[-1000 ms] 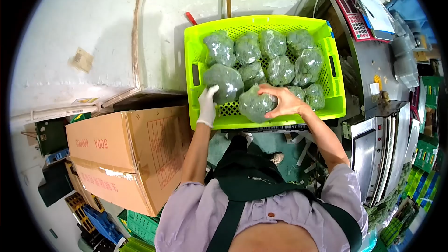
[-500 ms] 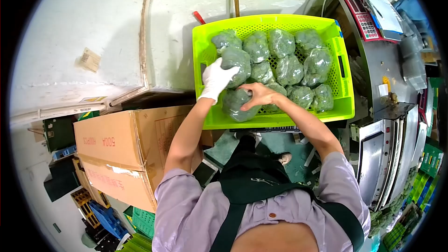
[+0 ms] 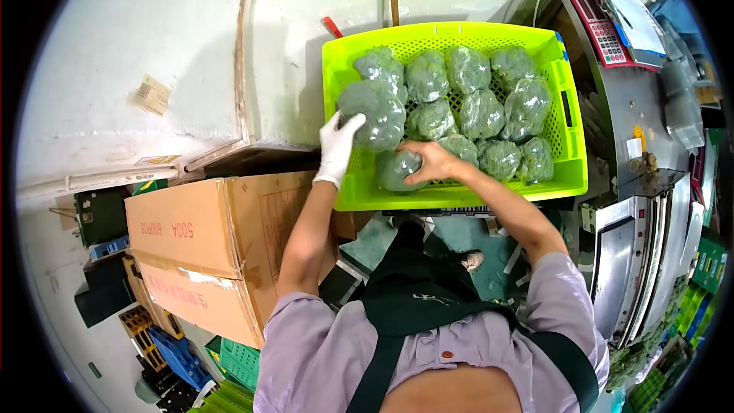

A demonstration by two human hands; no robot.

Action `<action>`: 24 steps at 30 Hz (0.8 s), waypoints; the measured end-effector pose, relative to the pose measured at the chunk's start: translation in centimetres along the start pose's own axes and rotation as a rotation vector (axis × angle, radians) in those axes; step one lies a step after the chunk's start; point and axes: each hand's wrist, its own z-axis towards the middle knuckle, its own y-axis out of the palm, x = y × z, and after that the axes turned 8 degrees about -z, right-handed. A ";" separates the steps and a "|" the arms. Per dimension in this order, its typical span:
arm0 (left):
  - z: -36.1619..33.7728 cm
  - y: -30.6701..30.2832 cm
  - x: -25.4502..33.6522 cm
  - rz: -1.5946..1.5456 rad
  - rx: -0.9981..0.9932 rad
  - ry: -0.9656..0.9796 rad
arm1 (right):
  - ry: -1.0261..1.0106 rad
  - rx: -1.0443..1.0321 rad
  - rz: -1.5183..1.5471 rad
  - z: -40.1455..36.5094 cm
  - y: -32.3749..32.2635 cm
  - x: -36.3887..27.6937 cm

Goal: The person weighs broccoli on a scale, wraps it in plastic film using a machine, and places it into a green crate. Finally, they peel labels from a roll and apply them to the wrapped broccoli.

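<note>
My gloved left hand (image 3: 337, 145) is spread wide and cups the underside of a big broccoli head (image 3: 372, 111) in clear wrap, held at the near left corner of the green crate (image 3: 571, 134). My bare right hand (image 3: 433, 160) curls over a smaller broccoli head (image 3: 395, 170) lying inside the crate's near wall, just beside the other wrapped heads (image 3: 478, 99) filling the crate.

Pale concrete floor (image 3: 153, 30) fills the upper left. A printed cardboard box (image 3: 222, 245) stands at left, above stacked crates (image 3: 172, 352) (blue and green). A steel machine (image 3: 642, 245) and keypad scale (image 3: 604, 27) line the right.
</note>
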 end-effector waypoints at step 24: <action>-4.8 0.6 -6.2 0.958 -0.006 -0.333 | 0.178 0.469 0.286 4.9 -5.5 -1.1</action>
